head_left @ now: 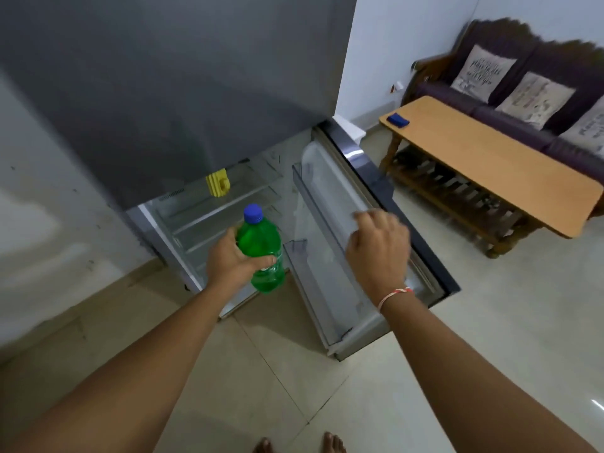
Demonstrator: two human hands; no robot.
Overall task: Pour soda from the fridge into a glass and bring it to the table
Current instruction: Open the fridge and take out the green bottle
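Observation:
My left hand [232, 263] grips a green soda bottle [266, 256] with a blue cap, upright in front of the open lower compartment of the grey fridge [170, 93]. My right hand [379, 246] is on the top edge of the open fridge door [366, 197], fingers curled over it. The door's clear shelves hold nothing I can see. A wooden table [496, 165] stands to the right. No glass is in view.
A yellow object [217, 187] sits on a fridge shelf. A small blue item [397, 119] lies on the table's far end. A dark sofa [523, 103] with cushions stands behind the table. Tiled floor lies below; my bare toes show at the bottom edge.

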